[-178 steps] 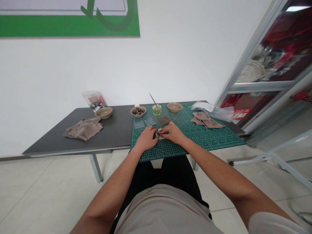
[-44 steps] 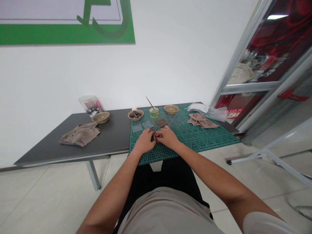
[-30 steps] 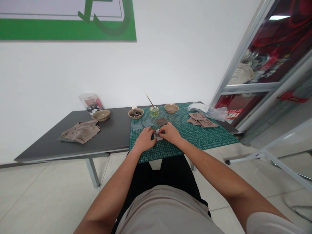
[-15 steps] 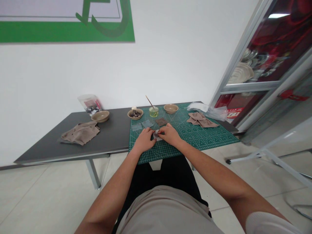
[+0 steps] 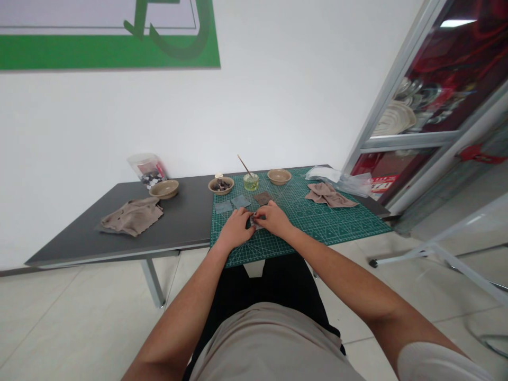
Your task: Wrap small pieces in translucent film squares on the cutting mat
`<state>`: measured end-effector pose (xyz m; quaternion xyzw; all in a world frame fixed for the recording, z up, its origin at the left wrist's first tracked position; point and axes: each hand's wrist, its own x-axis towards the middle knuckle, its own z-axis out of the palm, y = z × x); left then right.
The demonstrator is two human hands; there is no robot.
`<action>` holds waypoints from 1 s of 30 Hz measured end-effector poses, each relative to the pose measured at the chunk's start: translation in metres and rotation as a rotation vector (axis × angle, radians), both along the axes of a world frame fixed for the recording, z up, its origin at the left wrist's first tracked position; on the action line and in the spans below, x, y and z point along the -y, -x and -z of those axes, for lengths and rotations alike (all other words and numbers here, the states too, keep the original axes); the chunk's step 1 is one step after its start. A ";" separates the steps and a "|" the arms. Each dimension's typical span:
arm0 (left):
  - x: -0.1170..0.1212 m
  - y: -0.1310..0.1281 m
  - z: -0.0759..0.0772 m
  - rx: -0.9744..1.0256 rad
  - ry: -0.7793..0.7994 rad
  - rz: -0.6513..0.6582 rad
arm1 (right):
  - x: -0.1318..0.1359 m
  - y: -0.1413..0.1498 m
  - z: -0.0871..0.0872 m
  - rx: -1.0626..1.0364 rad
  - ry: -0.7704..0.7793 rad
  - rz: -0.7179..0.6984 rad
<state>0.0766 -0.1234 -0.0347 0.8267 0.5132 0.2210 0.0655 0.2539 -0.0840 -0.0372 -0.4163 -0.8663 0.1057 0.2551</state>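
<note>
Between my hands, a small whitish-grey square piece [image 5: 259, 227] lies on the green cutting mat [image 5: 313, 222]. My left hand [image 5: 237, 228] holds its left edge, fingertips at the far side and thumb at the near side. The fingertips of my right hand [image 5: 275, 220] are pinched together over the square; what they hold is hidden. Just beyond my fingers lie a dark brown square [image 5: 262, 198] and two grey-blue squares, one [image 5: 241, 201] slightly tilted beside the other [image 5: 224, 207].
A bowl of dark pieces [image 5: 221, 184], a glass jar [image 5: 251, 182] of yellowish liquid with a brush [image 5: 244, 165] and another bowl [image 5: 279, 177] stand at the back. Brown cloths lie left [image 5: 133, 216] and right [image 5: 330, 195]. A plastic bag [image 5: 349, 182] and a clear tub [image 5: 146, 169] flank them.
My right fingertips shift back and forth over the square; compared with half a second ago they sit slightly further left. My left hand stays in place. The camera view has shifted slightly.
</note>
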 end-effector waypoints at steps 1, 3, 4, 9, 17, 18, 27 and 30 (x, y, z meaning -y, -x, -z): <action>0.000 0.000 0.000 0.004 -0.002 0.002 | 0.001 0.000 0.000 -0.001 0.001 -0.021; 0.000 0.000 0.000 0.010 -0.005 0.005 | 0.004 -0.004 -0.001 -0.004 0.004 -0.050; 0.000 0.000 0.000 0.011 -0.006 0.005 | 0.005 -0.007 -0.001 -0.006 0.006 -0.056; 0.000 -0.002 0.000 0.011 0.000 -0.007 | -0.001 -0.016 0.000 -0.022 0.016 -0.005; -0.001 -0.001 0.000 0.031 -0.010 0.008 | 0.000 0.003 -0.001 -0.027 -0.008 -0.046; -0.001 0.000 0.000 0.032 -0.010 0.011 | 0.002 0.002 -0.002 -0.024 -0.003 -0.068; 0.000 -0.001 0.001 0.023 -0.015 0.004 | -0.009 -0.013 0.000 -0.051 0.019 0.015; 0.000 -0.001 0.001 0.016 -0.015 -0.001 | -0.012 -0.006 -0.001 -0.035 -0.004 0.018</action>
